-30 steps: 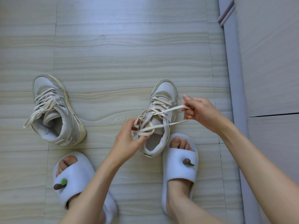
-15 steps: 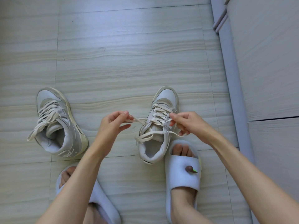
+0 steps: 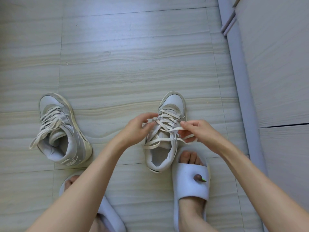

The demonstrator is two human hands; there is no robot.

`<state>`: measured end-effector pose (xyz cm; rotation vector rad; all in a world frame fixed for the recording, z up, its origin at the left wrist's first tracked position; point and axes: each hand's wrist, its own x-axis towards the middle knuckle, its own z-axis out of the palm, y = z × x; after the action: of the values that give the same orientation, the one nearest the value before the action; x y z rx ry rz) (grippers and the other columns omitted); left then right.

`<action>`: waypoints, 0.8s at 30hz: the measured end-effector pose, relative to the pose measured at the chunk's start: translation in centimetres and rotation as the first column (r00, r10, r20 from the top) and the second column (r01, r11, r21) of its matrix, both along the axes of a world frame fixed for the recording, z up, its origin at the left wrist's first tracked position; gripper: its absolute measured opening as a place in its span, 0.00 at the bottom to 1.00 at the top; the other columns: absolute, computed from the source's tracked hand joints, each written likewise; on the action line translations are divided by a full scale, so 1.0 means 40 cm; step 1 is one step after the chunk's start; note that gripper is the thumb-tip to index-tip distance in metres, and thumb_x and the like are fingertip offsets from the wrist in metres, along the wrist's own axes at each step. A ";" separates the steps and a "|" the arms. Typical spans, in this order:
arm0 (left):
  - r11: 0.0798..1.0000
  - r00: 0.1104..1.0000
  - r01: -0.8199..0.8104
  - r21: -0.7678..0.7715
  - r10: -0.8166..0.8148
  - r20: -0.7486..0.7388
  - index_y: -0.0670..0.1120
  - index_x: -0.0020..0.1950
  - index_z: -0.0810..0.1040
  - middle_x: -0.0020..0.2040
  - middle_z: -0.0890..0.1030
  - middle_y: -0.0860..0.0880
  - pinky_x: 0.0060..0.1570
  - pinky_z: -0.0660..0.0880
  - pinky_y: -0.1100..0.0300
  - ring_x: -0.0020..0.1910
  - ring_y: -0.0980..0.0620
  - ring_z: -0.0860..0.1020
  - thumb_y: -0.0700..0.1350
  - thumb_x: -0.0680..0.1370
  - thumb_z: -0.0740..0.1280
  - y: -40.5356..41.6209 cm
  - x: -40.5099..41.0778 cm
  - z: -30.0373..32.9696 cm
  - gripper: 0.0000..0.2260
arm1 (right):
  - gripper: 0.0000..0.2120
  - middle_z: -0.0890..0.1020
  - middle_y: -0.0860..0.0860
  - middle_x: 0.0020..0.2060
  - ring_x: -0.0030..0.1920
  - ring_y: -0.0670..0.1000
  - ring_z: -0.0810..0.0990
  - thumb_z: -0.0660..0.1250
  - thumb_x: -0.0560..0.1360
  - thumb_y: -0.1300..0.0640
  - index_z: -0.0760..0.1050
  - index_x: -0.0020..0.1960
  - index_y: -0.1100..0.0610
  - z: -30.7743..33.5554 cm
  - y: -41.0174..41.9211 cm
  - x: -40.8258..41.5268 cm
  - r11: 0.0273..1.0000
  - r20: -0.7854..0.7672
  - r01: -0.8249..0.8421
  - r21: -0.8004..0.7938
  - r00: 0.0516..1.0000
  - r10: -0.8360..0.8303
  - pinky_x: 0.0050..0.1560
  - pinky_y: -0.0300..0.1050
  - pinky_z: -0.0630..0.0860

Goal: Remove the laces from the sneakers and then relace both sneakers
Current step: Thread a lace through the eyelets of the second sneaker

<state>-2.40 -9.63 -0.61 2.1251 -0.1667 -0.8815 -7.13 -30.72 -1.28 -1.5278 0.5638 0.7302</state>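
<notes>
Two worn white high-top sneakers stand on the floor. The left sneaker [image 3: 61, 131] sits alone, its cream lace threaded and hanging loose over the side. The right sneaker [image 3: 165, 131] stands between my hands, toe pointing away. My left hand [image 3: 138, 126] pinches one strand of its cream lace [image 3: 160, 141] at the shoe's left side. My right hand [image 3: 195, 131] pinches the other strand just right of the eyelets. Loose loops of lace drape across the tongue and collar.
My two feet wear white slides, the right slide [image 3: 190, 181] touching the right sneaker's heel, the left slide [image 3: 107, 213] partly under my forearm. Pale wood-grain floor tiles [image 3: 133, 64] stretch ahead. A grey wall base and cabinet [image 3: 275, 81] run along the right.
Both hands have drawn in towards the right sneaker: the left hand moved right onto its laces, the right hand dropped closer to the eyelets. The lace strands hang slacker.
</notes>
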 end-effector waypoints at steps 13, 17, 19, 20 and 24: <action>0.994 0.992 0.077 0.082 -0.069 -0.103 0.54 0.42 0.79 0.41 0.76 0.53 0.48 0.71 0.67 0.43 0.54 0.75 0.44 0.75 0.69 0.112 -0.014 0.017 0.05 | 0.10 0.80 0.47 0.36 0.33 0.38 0.78 0.66 0.75 0.66 0.79 0.42 0.52 0.007 0.049 -0.036 0.984 0.042 -0.168 -0.065 0.984 0.171 0.40 0.31 0.76; 0.972 0.985 0.164 0.169 -0.155 -0.071 0.51 0.40 0.78 0.40 0.78 0.54 0.49 0.75 0.59 0.41 0.55 0.76 0.43 0.75 0.70 0.148 0.017 0.037 0.05 | 0.09 0.81 0.48 0.37 0.31 0.36 0.77 0.66 0.75 0.64 0.78 0.42 0.51 0.010 0.057 -0.031 0.974 0.054 -0.189 -0.123 0.979 0.197 0.37 0.31 0.76; 0.978 0.983 0.163 0.130 -0.150 -0.103 0.50 0.40 0.76 0.38 0.81 0.53 0.43 0.73 0.66 0.37 0.59 0.77 0.43 0.76 0.68 0.148 0.024 0.046 0.05 | 0.09 0.81 0.48 0.39 0.36 0.40 0.78 0.67 0.75 0.62 0.78 0.41 0.49 0.011 0.064 -0.026 0.961 0.067 -0.200 -0.192 0.974 0.217 0.44 0.39 0.77; 0.984 0.981 0.150 0.094 -0.136 -0.140 0.49 0.41 0.76 0.37 0.82 0.52 0.40 0.73 0.68 0.34 0.61 0.77 0.42 0.76 0.68 0.148 0.027 0.049 0.05 | 0.08 0.81 0.46 0.39 0.38 0.42 0.78 0.67 0.74 0.61 0.77 0.41 0.49 0.010 0.069 -0.025 0.938 0.094 -0.214 -0.272 0.964 0.248 0.47 0.42 0.75; 0.992 0.981 -0.085 -0.089 0.068 -0.184 0.45 0.48 0.78 0.37 0.81 0.46 0.42 0.75 0.69 0.35 0.61 0.79 0.35 0.76 0.66 0.174 0.049 0.076 0.06 | 0.03 0.75 0.47 0.42 0.47 0.48 0.74 0.69 0.73 0.59 0.80 0.47 0.55 0.015 0.119 -0.030 0.802 0.325 -0.144 -0.580 0.861 0.390 0.52 0.43 0.69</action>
<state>-0.42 -2.66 2.44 1.9381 -0.0325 -0.9955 -8.34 -25.97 -0.69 -2.2669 0.2064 0.4290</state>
